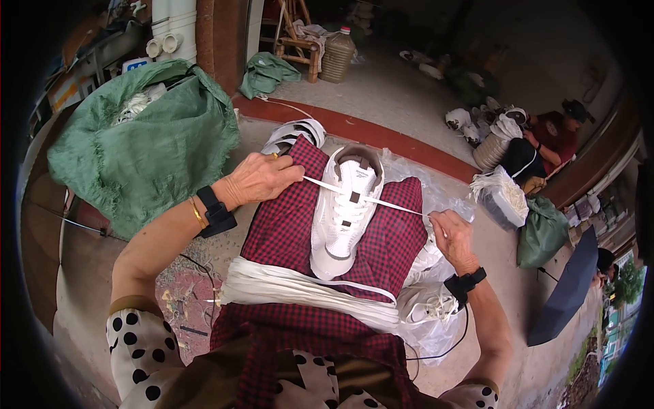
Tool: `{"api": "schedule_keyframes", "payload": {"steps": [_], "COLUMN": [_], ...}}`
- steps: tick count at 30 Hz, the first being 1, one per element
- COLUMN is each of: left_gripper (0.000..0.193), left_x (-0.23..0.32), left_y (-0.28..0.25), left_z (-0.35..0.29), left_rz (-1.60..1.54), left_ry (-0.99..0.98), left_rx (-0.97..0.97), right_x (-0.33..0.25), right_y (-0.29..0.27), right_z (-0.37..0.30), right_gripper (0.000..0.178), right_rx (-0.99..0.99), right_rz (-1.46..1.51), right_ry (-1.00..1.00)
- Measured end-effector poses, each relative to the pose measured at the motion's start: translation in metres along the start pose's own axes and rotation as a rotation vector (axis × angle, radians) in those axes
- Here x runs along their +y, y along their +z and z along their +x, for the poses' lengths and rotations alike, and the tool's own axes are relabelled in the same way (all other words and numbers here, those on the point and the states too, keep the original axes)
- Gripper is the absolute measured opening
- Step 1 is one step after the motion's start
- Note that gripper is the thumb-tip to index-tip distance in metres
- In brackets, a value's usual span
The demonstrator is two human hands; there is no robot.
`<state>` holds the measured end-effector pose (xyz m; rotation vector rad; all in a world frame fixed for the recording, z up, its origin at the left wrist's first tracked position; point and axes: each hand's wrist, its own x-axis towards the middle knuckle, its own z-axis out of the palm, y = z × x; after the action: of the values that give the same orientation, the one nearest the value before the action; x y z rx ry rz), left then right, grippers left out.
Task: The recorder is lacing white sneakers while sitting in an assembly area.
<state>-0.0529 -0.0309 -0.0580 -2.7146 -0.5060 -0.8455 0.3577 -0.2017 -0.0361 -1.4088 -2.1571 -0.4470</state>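
A white sneaker [328, 232] lies on my lap over a red-and-black checked apron [279, 232], its toe toward me. My left hand [264, 178], closed, pinches one end of a white shoelace [322, 183] to the left of the shoe. The lace's other end stretches right to my right hand [452, 238], also closed in a pinch. Between the hands the lace is taut across the upper part of the shoe. Lower eyelets have lace through them. A thick bundle of white laces [300, 290] lies across my lap below the toe.
A green woven sack [163, 146] with white things inside stands at the left. White shoes [426, 300] lie on clear plastic at my right. Another person [562, 140] sits at the far right near a tub of laces [501, 194]. A dark umbrella [564, 293] stands at the right.
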Motion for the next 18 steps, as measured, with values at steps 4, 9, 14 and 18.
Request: {"api": "schedule_keyframes", "payload": {"steps": [4,9,14,18], "left_gripper": [0.011,0.013,0.013,0.011], "left_x": [-0.032,-0.060,-0.077,-0.089], "left_y": [-0.047,-0.114,-0.131,-0.120], "left_z": [-0.033,-0.088,-0.107,-0.122], "left_rz": [0.113,0.251,0.303,0.282], "left_ry": [-0.107,-0.290,-0.335,-0.365], "left_rx": [-0.024,-0.020,-0.020,-0.006], "right_x": [0.026,0.055,0.077,0.077], "right_y": [-0.033,-0.075,-0.099,-0.088], "right_z": [-0.032,-0.059,-0.077,-0.073], "right_gripper": [0.009,0.009,0.011,0.011], "right_rx": [-0.012,-0.043,-0.034,-0.089], "right_rz": [-0.077,-0.246,-0.338,-0.311], "right_ry": [0.073,0.201,0.353,0.386]}}
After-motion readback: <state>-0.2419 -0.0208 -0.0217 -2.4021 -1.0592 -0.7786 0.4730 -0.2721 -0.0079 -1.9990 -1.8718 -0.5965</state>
